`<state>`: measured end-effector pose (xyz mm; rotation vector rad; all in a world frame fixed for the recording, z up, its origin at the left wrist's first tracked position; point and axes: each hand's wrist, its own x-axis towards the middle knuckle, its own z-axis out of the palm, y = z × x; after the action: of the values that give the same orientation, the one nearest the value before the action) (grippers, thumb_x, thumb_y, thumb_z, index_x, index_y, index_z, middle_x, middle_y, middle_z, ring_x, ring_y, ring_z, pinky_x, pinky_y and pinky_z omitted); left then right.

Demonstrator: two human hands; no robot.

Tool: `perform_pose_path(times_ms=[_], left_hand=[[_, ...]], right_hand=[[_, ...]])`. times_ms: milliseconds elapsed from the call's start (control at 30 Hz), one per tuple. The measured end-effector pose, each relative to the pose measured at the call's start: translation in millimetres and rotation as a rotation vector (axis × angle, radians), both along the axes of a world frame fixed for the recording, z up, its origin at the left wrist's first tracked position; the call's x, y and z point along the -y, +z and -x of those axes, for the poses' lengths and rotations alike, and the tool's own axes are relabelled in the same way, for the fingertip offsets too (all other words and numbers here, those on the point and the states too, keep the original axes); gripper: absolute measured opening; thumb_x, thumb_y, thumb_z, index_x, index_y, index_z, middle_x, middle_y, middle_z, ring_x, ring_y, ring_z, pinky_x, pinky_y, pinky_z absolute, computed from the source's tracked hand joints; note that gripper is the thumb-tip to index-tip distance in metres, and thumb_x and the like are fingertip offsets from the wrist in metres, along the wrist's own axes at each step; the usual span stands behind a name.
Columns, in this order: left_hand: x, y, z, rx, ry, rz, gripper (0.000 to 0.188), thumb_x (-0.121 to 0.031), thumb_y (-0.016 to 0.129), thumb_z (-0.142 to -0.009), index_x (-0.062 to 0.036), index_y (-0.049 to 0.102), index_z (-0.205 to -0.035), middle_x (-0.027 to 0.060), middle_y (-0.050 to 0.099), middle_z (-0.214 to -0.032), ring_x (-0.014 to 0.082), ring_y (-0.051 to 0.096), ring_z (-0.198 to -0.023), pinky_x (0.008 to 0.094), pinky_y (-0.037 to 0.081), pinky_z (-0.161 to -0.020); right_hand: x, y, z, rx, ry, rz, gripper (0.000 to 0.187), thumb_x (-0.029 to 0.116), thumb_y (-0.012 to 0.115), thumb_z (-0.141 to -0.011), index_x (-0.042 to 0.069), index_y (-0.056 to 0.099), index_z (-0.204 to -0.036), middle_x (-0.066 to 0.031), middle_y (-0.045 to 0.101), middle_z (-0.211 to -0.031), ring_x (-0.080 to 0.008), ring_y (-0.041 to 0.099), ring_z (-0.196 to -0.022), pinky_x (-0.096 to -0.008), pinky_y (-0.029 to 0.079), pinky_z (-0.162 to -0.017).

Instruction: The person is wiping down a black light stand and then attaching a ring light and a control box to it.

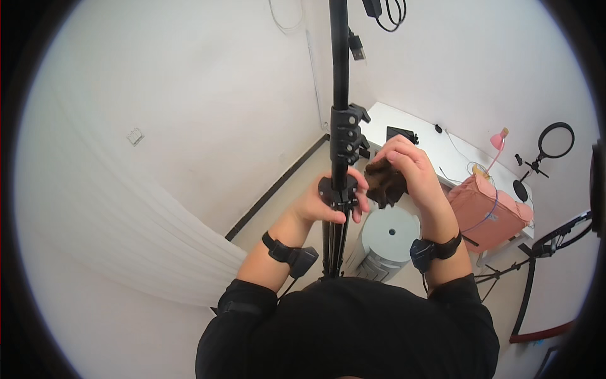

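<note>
A black telescopic stand [339, 69] rises upright, its lever clamps [348, 136] stacked together, its legs [334, 243] running close together below. Just to its right, a crumpled dark brown cloth [386, 184] is held up, its lower edge hanging loosely.

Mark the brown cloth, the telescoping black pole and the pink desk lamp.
Brown cloth [384, 184]: head view, crumpled middle.
Telescoping black pole [341, 136]: head view, clamp section.
Pink desk lamp [498, 141]: head view, shade.

Smooth black pole [339, 69], brown cloth [386, 184], sheer cloth curtain [158, 234]
</note>
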<state>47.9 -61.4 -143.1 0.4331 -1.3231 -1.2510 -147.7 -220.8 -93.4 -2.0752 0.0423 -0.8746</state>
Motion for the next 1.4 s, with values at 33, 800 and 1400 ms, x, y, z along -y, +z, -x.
perform_pose_path(times_ms=[33,800,1400], left_hand=[[1,2,1,-0.005,0.013,-0.010,0.077,-0.011,0.095,-0.064,-0.0005,0.054,-0.129,0.0192,0.074,-0.098,0.0270,0.074,-0.082,0.0369,0.060,-0.076],[-33,-34,5,0.068,0.714,0.022,0.072,-0.008,0.092,-0.066,0.0037,0.060,-0.130,0.0093,0.069,-0.116,0.0159,0.067,-0.104,0.0323,0.055,-0.093],[-60,-31,15,0.125,0.792,-0.008,0.095,-0.007,0.091,-0.070,0.0031,0.039,-0.148,0.0133,0.062,-0.131,0.0214,0.061,-0.121,0.0369,0.051,-0.104]], right_hand=[[-5,-1,-1,0.058,0.065,-0.031,0.021,0.005,0.059,-0.095,0.003,0.070,-0.112,-0.0091,0.064,-0.112,-0.0179,0.062,-0.108,-0.0307,0.050,-0.092],[-76,-42,-22,0.149,0.104,-0.374,0.006,0.005,0.065,-0.099,0.000,0.065,-0.103,-0.0039,0.066,-0.089,-0.0116,0.068,-0.077,-0.0242,0.053,-0.067],[-94,-28,-21,-0.131,0.139,-0.125,0.018,0.015,0.057,-0.105,0.000,0.065,-0.100,-0.0025,0.066,-0.085,-0.0090,0.062,-0.075,-0.0252,0.049,-0.064]])
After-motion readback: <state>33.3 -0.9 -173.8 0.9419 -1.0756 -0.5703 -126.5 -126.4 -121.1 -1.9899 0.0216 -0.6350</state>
